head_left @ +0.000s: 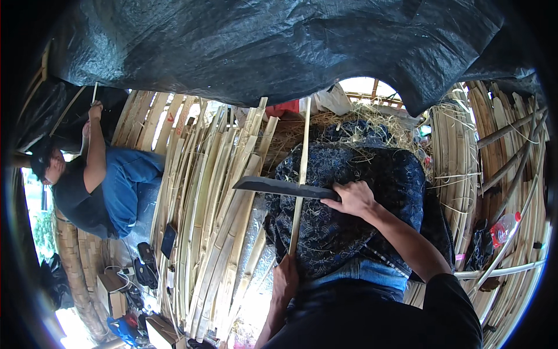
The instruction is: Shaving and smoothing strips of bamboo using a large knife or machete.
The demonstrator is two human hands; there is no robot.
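Observation:
My right hand (351, 198) is closed round the handle of a machete (273, 187), whose dark, broad blade points left. The blade lies across a long, pale bamboo strip (304, 154), seemingly touching it. Near my lap, my left hand (285, 276) grips the lower end of that strip, which runs up and away from me. Under both, a dark blue patterned cloth (360, 174) covers my legs. Whether the machete's edge has cut into the strip cannot be made out.
Many split bamboo strips (218, 192) lie to my left, and more stand at the right (453, 145). A black tarp (279, 46) hangs overhead. At the left sits another person (87, 192) with raised arms. Wood shavings (378, 125) lie beyond the cloth; a phone (168, 241) rests among the strips.

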